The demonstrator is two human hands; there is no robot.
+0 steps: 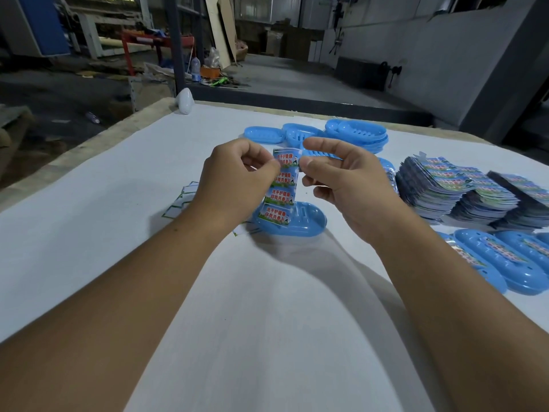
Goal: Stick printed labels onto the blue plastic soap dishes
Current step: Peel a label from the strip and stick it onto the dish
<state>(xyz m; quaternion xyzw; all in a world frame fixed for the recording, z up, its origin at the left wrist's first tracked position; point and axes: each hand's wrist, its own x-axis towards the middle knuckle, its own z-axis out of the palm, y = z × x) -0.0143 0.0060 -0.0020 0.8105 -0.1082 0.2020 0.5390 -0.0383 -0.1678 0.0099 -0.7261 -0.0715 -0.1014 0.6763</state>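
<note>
Label strip (280,188) hanging upright between both hands, pinched at its top by left hand (237,179) and right hand (341,179), lower end just above blue soap dish (303,223) lying on white desk (118,233). Risk judged: top label curling onto fingers or tearing while peeled, then landing crooked. Readable print: "洗手护健康 你我共参与"; more printed strips stacked (445,185) well to right.

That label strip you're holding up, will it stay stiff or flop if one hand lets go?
Probably flop: the label strip hangs curved below the left hand and right hand. It looks thin and light, so it may swing. Its lower end may catch the soap dish beneath.
</note>
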